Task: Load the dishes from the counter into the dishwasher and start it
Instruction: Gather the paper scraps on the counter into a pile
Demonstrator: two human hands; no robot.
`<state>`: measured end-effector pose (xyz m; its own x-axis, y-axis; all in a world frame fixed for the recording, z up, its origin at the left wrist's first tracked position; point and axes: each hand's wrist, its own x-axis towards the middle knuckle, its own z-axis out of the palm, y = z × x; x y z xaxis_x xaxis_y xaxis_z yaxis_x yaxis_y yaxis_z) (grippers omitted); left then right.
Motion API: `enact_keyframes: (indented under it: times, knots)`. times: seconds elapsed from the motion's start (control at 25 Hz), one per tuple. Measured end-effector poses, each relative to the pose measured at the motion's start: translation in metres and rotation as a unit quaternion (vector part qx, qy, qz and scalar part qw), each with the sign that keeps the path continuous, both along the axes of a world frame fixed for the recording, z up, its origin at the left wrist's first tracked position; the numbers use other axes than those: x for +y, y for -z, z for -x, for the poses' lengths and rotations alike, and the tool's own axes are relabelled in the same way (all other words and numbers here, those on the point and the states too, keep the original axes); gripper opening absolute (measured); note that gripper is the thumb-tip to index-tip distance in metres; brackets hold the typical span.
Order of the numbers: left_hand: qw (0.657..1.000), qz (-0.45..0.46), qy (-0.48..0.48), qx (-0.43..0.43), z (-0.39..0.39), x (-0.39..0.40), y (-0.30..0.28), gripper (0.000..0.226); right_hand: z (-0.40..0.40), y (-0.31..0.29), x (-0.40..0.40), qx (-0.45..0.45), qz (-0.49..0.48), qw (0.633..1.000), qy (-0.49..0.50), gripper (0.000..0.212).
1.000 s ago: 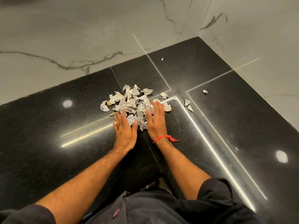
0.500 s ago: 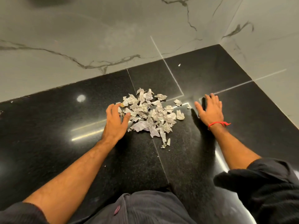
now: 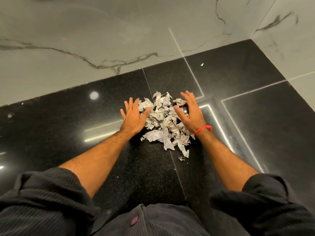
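A heap of torn, crumpled paper scraps [image 3: 163, 121] lies on a glossy black granite counter [image 3: 68, 126]. My left hand [image 3: 134, 114] rests flat against the heap's left side, fingers spread, holding nothing. My right hand [image 3: 190, 111], with a red thread at the wrist, presses against the heap's right side, fingers apart, with scraps beneath its thumb. No dishes and no dishwasher are in view.
Grey marble walls [image 3: 85, 40] meet at a corner behind and to the right of the counter. A lone paper scrap [image 3: 202, 64] lies far back, and small bits [image 3: 182, 158] trail toward me. Bright light strips reflect on the stone.
My right hand has swept left from the open counter to the heap's right side, pushing stray scraps in. The left hand stays at the heap's left edge. The pile is tighter.
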<state>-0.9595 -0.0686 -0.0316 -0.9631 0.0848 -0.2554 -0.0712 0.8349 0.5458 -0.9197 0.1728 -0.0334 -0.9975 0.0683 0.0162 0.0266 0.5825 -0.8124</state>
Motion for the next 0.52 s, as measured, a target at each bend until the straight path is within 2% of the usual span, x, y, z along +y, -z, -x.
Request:
enact_keyframes:
  times: [0.08,0.2,0.36,0.52]
  knots:
    - [0.999,0.0,0.039,0.003,-0.001,0.008,0.001,0.077,0.024,0.0,-0.004,-0.043,-0.06,0.996,-0.041,0.076]
    - [0.991,0.0,0.131,0.018,0.0,0.019,-0.003,0.074,0.042,0.002,-0.02,-0.043,-0.152,0.976,-0.149,0.075]
    - [0.977,0.009,0.212,0.018,-0.013,0.014,-0.006,0.081,0.023,0.003,-0.039,-0.007,-0.151,0.961,-0.23,0.058]
    - [0.969,-0.003,0.245,0.026,-0.045,-0.001,-0.005,0.092,-0.006,0.001,-0.038,0.001,-0.135,0.954,-0.269,0.06]
